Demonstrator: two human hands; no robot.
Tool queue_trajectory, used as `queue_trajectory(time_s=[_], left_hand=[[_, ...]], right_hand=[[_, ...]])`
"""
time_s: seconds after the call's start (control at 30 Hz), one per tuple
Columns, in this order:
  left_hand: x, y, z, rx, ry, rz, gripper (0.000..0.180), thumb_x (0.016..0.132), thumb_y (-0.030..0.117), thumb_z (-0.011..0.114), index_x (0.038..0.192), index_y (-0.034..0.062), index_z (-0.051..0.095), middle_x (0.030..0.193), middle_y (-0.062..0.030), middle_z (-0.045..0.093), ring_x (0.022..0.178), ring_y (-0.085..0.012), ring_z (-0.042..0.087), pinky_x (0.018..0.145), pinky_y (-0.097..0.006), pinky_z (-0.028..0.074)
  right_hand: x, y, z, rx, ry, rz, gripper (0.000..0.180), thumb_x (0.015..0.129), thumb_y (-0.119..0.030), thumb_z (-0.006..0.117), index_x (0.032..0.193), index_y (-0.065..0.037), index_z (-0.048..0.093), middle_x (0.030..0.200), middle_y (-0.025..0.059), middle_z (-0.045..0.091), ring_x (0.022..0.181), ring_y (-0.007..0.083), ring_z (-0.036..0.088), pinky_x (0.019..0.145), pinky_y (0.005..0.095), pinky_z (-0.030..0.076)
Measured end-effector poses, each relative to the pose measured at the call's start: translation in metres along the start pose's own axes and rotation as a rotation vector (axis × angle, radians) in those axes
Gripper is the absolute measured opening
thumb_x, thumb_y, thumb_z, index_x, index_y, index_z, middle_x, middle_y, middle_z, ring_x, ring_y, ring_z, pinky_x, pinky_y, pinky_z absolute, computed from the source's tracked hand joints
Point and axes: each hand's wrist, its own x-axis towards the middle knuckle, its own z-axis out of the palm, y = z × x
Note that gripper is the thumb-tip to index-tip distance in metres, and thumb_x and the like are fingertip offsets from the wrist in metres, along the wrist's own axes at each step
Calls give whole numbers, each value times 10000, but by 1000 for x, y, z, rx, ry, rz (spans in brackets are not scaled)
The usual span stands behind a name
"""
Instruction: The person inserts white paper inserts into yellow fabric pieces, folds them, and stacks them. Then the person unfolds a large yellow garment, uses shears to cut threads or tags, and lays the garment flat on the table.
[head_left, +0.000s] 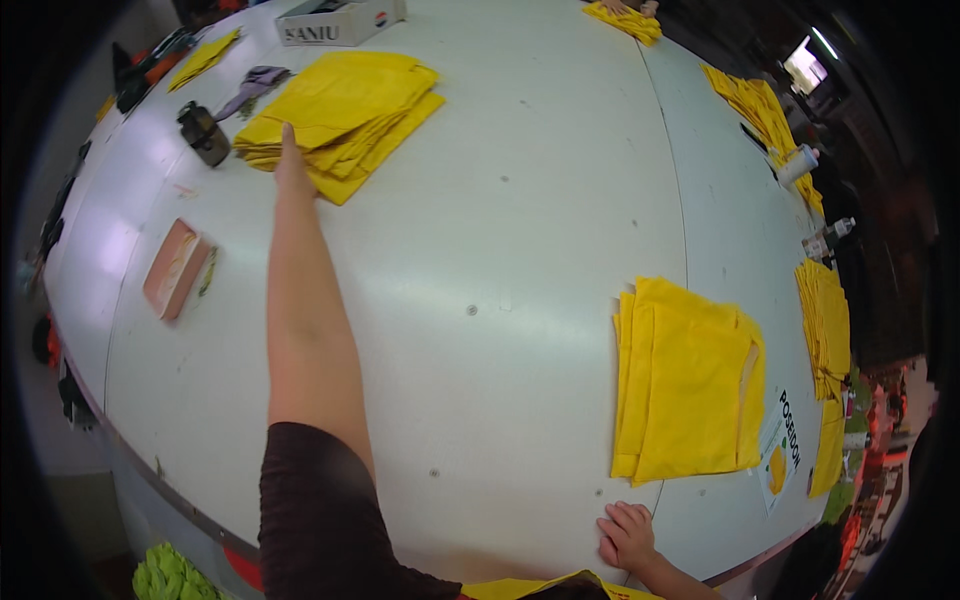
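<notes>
Head view: yellow pile [350, 95] on the table [550, 220], upper left

I see flat, creased layers, edges fanned unevenly. The left hand [290, 167] lays its thumb on them; fingers hidden, I can't tell whether it grips. The right hand [628, 534] rests loosely curled, unloaded.

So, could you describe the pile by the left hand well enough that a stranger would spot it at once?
On the big white table, follow the left hand to the far left part. There, just right of a dark bottle, lies a pile of folded yellow cloth. Unlike the other yellow piles, it has the left hand at its near edge.
</notes>
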Motion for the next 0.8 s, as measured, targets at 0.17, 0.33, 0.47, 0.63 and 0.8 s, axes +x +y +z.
queue_trajectory(time_s=[0.17, 0.33, 0.47, 0.63, 0.8], left_hand=[[59, -9, -4, 290, 334, -35, 736, 617, 113, 838, 1192, -104, 433, 1171, -178, 535, 987, -279, 571, 804, -356, 513], [23, -26, 28, 400, 476, 9, 703, 632, 66, 806, 1192, -109, 416, 1177, -180, 537, 972, -262, 581, 773, -333, 519], [-8, -9, 15, 320, 537, -56, 609, 685, 48, 758, 1188, -89, 443, 1173, -163, 541, 972, -276, 585, 778, -348, 523], [-101, -10, -13, 153, 307, -151, 480, 746, 37, 680, 1173, -59, 483, 1150, -155, 554, 978, -312, 584, 802, -413, 528], [-255, 2, -37, 24, -97, -435, 412, 926, 240, 386, 1211, -48, 459, 1182, -213, 539, 1068, -356, 547, 913, -491, 458]], right_hand=[[3, 5, -1, -16, -44, -1, 330, 656, -200, 633, 982, -152, 631, 1109, 62, 579, 1024, 242, 533, 866, 403, 383], [-3, 3, 5, -8, -52, 21, 343, 643, -205, 638, 984, -164, 631, 1097, 52, 576, 1010, 241, 533, 860, 407, 383], [0, 2, -2, -37, -41, -6, 348, 638, -194, 645, 984, -160, 629, 1098, 60, 573, 1007, 243, 534, 852, 413, 387], [-1, -3, -4, 1, 42, -5, 344, 652, -128, 646, 995, -133, 626, 1106, 80, 571, 1016, 259, 535, 839, 419, 397], [9, 8, -24, 152, 218, -126, 278, 713, -54, 613, 991, -53, 614, 1045, 110, 589, 953, 299, 566, 806, 404, 466]])
